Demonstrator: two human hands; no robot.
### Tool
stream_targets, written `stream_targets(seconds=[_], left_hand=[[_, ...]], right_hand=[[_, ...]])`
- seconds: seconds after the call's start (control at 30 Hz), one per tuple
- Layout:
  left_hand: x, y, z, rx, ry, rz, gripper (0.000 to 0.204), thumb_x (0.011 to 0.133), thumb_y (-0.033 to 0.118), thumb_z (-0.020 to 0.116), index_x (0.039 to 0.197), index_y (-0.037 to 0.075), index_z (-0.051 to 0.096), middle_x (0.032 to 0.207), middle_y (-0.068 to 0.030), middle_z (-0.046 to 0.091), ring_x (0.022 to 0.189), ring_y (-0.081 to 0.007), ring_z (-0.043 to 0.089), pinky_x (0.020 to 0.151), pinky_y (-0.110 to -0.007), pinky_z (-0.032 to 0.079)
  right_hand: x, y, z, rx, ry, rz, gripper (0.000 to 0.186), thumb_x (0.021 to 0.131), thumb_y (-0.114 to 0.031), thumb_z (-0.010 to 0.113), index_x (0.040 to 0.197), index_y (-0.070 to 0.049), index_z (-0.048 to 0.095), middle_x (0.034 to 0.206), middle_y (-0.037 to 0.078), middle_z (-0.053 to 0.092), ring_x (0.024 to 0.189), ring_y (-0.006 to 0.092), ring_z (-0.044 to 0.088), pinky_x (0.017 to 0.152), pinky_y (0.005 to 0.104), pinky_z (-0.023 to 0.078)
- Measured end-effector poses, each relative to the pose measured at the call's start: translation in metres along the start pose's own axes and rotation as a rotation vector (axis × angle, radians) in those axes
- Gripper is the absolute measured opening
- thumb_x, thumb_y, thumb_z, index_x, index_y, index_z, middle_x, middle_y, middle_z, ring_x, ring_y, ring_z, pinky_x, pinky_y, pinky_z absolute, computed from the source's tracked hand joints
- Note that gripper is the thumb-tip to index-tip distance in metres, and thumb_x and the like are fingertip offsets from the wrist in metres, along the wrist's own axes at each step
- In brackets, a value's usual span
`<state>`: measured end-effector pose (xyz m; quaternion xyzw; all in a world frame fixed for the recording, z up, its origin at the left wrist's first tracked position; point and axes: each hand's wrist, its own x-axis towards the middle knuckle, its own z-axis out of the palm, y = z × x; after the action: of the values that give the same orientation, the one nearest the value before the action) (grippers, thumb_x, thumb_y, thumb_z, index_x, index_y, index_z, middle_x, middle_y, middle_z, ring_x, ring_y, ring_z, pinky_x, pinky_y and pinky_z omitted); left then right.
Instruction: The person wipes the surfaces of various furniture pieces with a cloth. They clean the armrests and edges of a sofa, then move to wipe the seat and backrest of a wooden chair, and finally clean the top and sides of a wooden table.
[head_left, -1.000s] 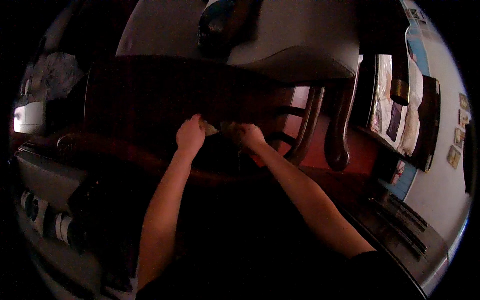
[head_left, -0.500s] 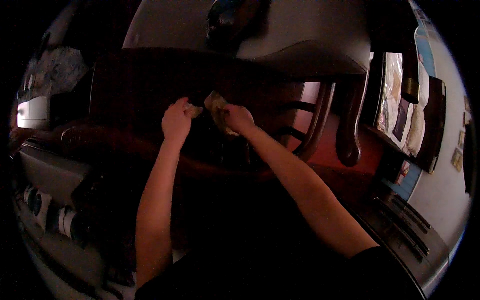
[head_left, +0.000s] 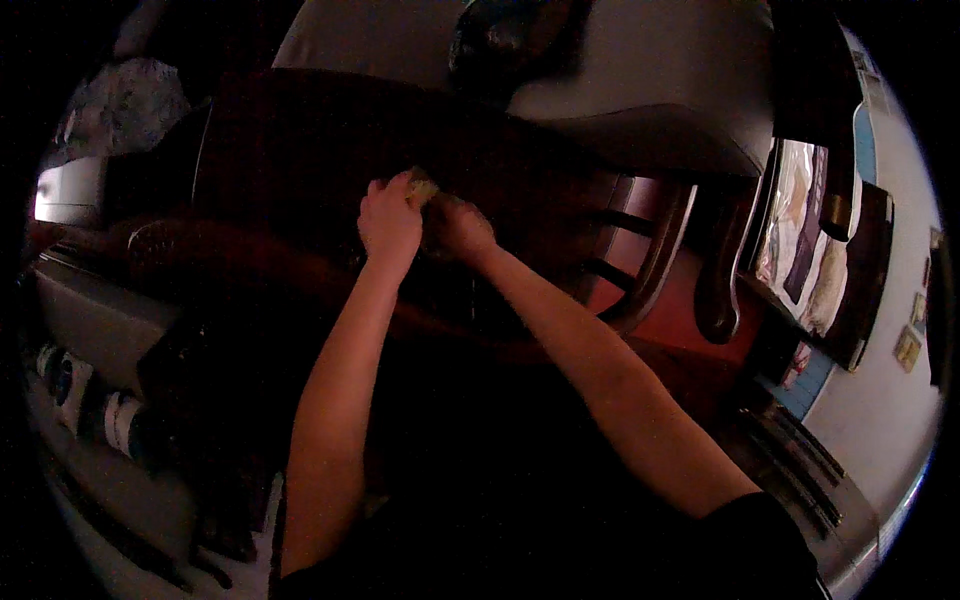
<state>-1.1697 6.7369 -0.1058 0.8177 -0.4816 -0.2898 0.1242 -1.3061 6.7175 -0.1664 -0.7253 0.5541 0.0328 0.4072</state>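
Both forearms reach into a dark wooden piece of furniture (head_left: 250,140) near the middle. My left hand (head_left: 390,220) is closed at a crumpled yellowish-brown cloth (head_left: 422,188), its fingertips at the cloth's left side. My right hand (head_left: 460,232) grips the same cloth just to the right and is in shadow. The two hands are close together; the cloth between them is mostly hidden and too dark to make out fully.
A grey padded seat (head_left: 660,90) with a dark object (head_left: 500,40) on it lies beyond. Curved wooden legs (head_left: 665,255) stand at the right, near a bench with pillows (head_left: 795,220) by a white wall. Grey cushioned furniture (head_left: 90,310) is at the left.
Half a second ago my hands were apart with cloth visible in each. Now they are drawn together, my left hand having moved right and slightly up. The view has shifted slightly.
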Motion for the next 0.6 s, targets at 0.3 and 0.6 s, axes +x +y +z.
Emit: stream_targets(seconds=[0.3, 0.6], left_hand=[[0.011, 0.01, 0.006, 0.112, 0.033, -0.158, 0.039, 0.083, 0.017, 0.061, 0.12, 0.008, 0.054, 0.119, -0.0167, 0.055, 0.105, -0.0347, 0.057, 0.087, -0.045, 0.048], [0.009, 0.006, 0.027, 0.056, -0.654, 0.176, 0.031, 0.083, 0.016, 0.056, 0.11, 0.002, 0.06, 0.114, -0.0226, 0.059, 0.104, -0.036, 0.058, 0.088, -0.044, 0.048]], right_hand=[[0.0, 0.0, -0.034, -0.068, 0.316, 0.261, 0.042, 0.079, -0.012, 0.06, 0.121, -0.016, 0.055, 0.131, 0.015, 0.049, 0.113, 0.0373, 0.052, 0.085, 0.0435, 0.049], [0.009, 0.009, -0.024, -0.453, 0.174, -0.372, 0.048, 0.076, -0.008, 0.062, 0.122, -0.02, 0.056, 0.132, 0.011, 0.047, 0.115, 0.0342, 0.05, 0.089, 0.0436, 0.048]])
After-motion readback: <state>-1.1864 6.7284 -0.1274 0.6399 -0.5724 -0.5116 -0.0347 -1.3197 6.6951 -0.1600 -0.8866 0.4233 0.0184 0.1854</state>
